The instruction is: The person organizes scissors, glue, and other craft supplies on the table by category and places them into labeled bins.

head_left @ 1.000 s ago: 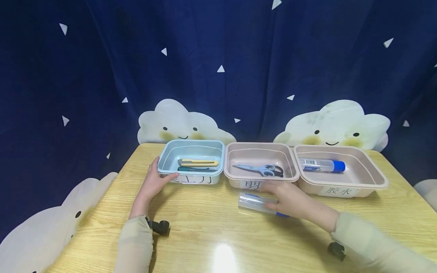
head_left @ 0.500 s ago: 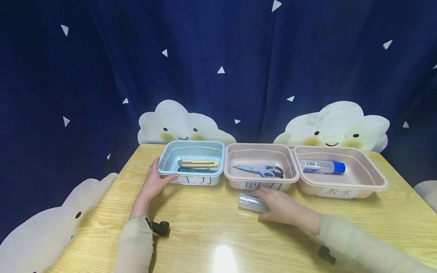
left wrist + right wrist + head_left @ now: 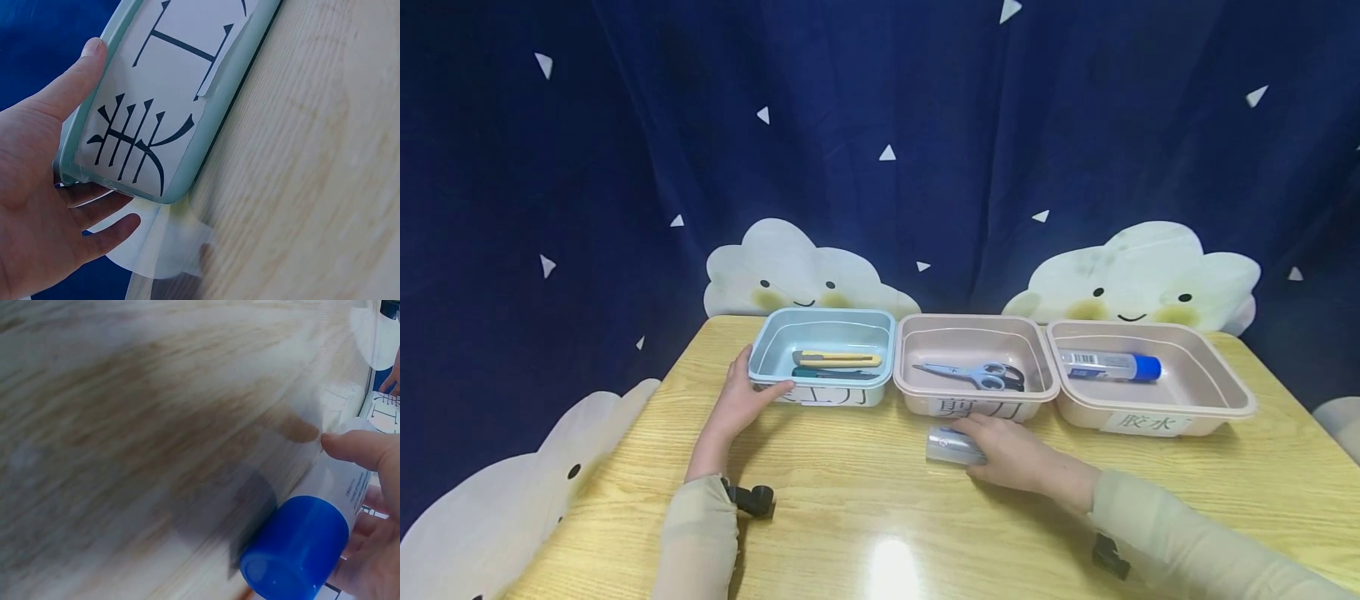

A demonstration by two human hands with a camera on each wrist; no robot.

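My left hand (image 3: 741, 400) holds the front left corner of a light blue plastic box (image 3: 820, 318). Its thumb lies along the rim, and some fingers (image 3: 112, 209) reach round the side in the left wrist view. A yellow box cutter (image 3: 838, 359) and a dark green one (image 3: 831, 373) lie inside. My right hand (image 3: 1018, 454) grips a clear glue bottle (image 3: 953, 447) lying on its side in front of the middle box. The right wrist view shows its blue cap (image 3: 297, 547), with the thumb on one side of the bottle and fingers on the other.
A pinkish middle box (image 3: 977, 323) contains light blue scissors (image 3: 970, 373) and a dark-handled pair partly beneath. Inside the right pinkish box (image 3: 1213, 383) rests another glue bottle (image 3: 1108, 365). All three labelled boxes stand in a row on the wooden table (image 3: 835, 492), before a dark blue curtain (image 3: 820, 100).
My right hand has moved slightly left and closed round the glue bottle, covering its blue cap from the head view. My left hand has stayed at the blue box's corner.
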